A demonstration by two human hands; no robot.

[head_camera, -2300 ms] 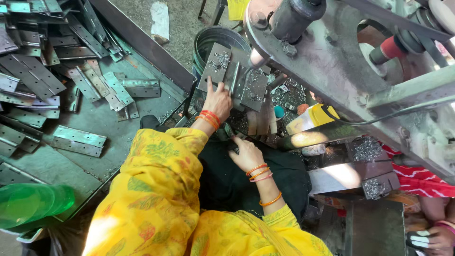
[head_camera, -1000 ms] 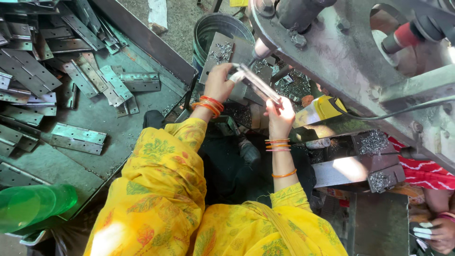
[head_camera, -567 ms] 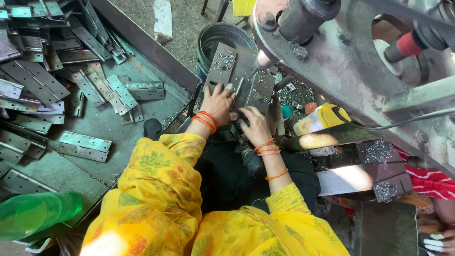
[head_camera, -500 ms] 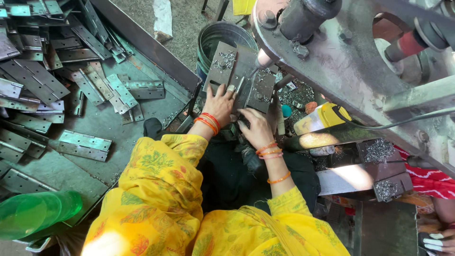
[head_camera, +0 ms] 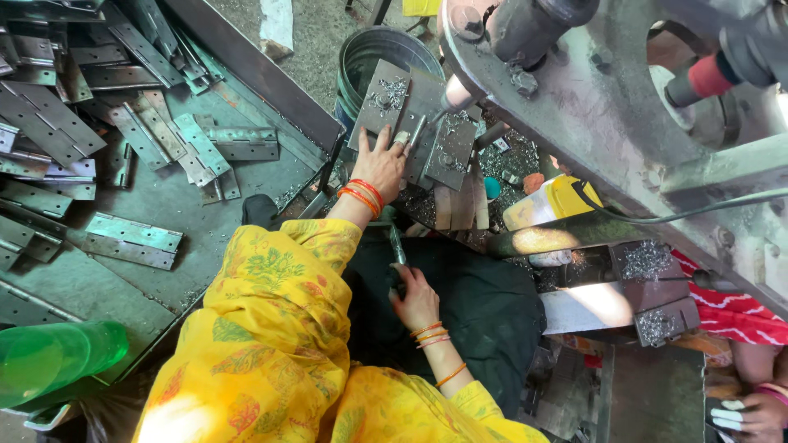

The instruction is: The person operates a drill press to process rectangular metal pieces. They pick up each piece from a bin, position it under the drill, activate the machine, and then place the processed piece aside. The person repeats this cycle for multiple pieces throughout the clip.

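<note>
Cluttered metal worktop [head_camera: 205, 197]: left hand [head_camera: 379, 164] spread flat on stiff grey steel hinge plate [head_camera: 410, 115], likely sharp-edged; right hand [head_camera: 417, 302] pinching thin dark tool [head_camera: 397, 250].

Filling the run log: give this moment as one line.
left hand: flat on metal plate under drill press | right hand: on lap, gripping dark lever | hinges: piled left

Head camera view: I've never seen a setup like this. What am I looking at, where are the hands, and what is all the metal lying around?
The camera sits on the person's head and looks straight down. The left hand rests on a metal plate under a heavy grey machine. The right hand is lower, over dark cloth, gripping a thin metal tool. To the left, flat metal hinges lie piled on a steel tray, with a green bottle nearby. Another person's hand shows at the bottom right.
</note>
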